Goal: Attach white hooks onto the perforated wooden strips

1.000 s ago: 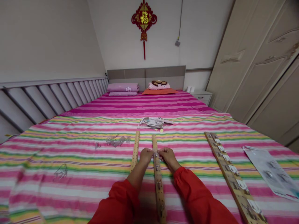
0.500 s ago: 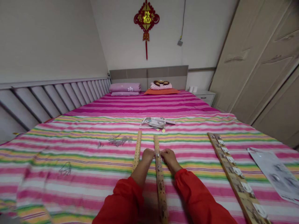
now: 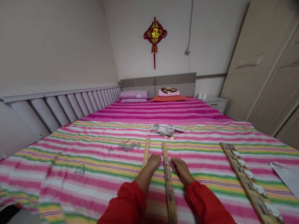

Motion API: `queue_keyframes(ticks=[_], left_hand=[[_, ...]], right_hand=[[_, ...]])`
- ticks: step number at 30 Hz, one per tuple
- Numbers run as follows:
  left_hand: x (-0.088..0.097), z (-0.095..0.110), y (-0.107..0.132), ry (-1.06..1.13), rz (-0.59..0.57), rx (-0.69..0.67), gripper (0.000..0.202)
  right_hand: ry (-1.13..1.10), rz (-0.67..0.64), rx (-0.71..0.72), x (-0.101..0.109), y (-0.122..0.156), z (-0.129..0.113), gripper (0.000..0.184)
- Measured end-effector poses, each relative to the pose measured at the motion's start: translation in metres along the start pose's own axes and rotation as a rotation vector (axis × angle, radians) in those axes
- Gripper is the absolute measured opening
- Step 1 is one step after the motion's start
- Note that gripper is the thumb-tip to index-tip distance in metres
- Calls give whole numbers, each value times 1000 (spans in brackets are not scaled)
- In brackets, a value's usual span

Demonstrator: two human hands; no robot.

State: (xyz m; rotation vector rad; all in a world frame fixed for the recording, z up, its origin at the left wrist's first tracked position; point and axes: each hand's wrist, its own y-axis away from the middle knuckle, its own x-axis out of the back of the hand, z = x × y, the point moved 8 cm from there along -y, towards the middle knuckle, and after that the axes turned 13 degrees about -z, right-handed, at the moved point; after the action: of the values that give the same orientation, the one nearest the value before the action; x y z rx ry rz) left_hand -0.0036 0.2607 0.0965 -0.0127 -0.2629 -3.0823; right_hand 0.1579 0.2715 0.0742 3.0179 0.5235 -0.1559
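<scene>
A narrow wooden strip with holes [image 3: 171,194] lies lengthwise on the striped bedspread. Small metal clips [image 3: 167,177] sit along it, the farthest one level with my hands. My left hand [image 3: 155,160] is just left of the strip, between it and a second holed strip [image 3: 146,151], which my forearm partly covers. Its fingers are curled and closed. To the right of the strip is my right hand [image 3: 180,167], also with curled fingers, slightly apart from the wood. I cannot make out whether anything small is inside either hand.
Clear plastic bits [image 3: 129,145] and a thin wire-like tangle [image 3: 79,170] lie to the left. A plastic packet [image 3: 162,129] is beyond the strips. On the right are a board with white round pieces [image 3: 249,183] and a clear package [image 3: 286,175]. A rail [image 3: 77,102] borders the bed's left side.
Both hands have drawn apart from the clip on the middle strip, one to each side. The clip stays on the strip. The camera view has tilted up and turned slightly left.
</scene>
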Motion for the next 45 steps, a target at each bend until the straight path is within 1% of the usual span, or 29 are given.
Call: queue_keyframes(ticks=[2, 4, 5, 7, 9, 11, 13, 16, 18, 20, 23, 25, 26, 29, 32, 36, 40, 42, 45], left_hand=[[31, 15, 3, -121, 81, -7, 16], [69, 33, 7, -229, 203, -72, 10], [88, 40, 10, -276, 263, -104, 14], [118, 48, 16, -394, 355, -174, 25], [130, 59, 23, -738, 418, -307, 33], [133, 58, 25, -1000, 446, -367, 36], [133, 53, 22, -1149, 449, -374, 33], [130, 52, 17, -1246, 422, -369, 27], [128, 57, 16, -1234, 400, -383, 21], [130, 67, 18, -1131, 403, -421, 16], [144, 77, 23, -738, 435, -440, 7], [153, 77, 23, -505, 440, -399, 7], [156, 77, 23, -433, 433, -370, 9], [154, 78, 26, -336, 373, -303, 19], [141, 77, 34, -170, 247, -240, 27], [107, 74, 50, 127, 32, -104, 29], [75, 74, 67, 223, -94, -2, 31], [57, 76, 74, 267, -174, -11, 32], [32, 86, 84, 344, -308, -130, 30]], right_hand=[[-9, -3, 6, 0, 1, 1, 33], [-15, 2, 15, 0, -1, 3, 35], [-18, 8, 22, 0, -1, 4, 36], [-27, 21, 40, 1, -3, 5, 37], [-32, 27, 52, 1, -4, 5, 38], [-28, 24, 51, 1, -4, 5, 39], [-25, 21, 45, 1, -4, 5, 39], [-32, 22, 37, 2, -4, 6, 39], [-39, 22, 33, 2, -4, 7, 39], [-40, 19, 33, 2, -4, 7, 38], [-35, 17, 39, 2, -3, 5, 38], [-41, 17, 41, 1, -3, 4, 37], [-46, 16, 40, 1, -2, 3, 37], [-63, 9, 34, 0, -2, 3, 36], [-73, 2, 33, 0, -1, 3, 35], [-90, -6, 31, 0, 3, -2, 32], [-123, -29, 25, -2, 8, -12, 29], [-139, -57, 27, -8, 13, -21, 30], [-180, -174, 9, -28, 26, -41, 33]])
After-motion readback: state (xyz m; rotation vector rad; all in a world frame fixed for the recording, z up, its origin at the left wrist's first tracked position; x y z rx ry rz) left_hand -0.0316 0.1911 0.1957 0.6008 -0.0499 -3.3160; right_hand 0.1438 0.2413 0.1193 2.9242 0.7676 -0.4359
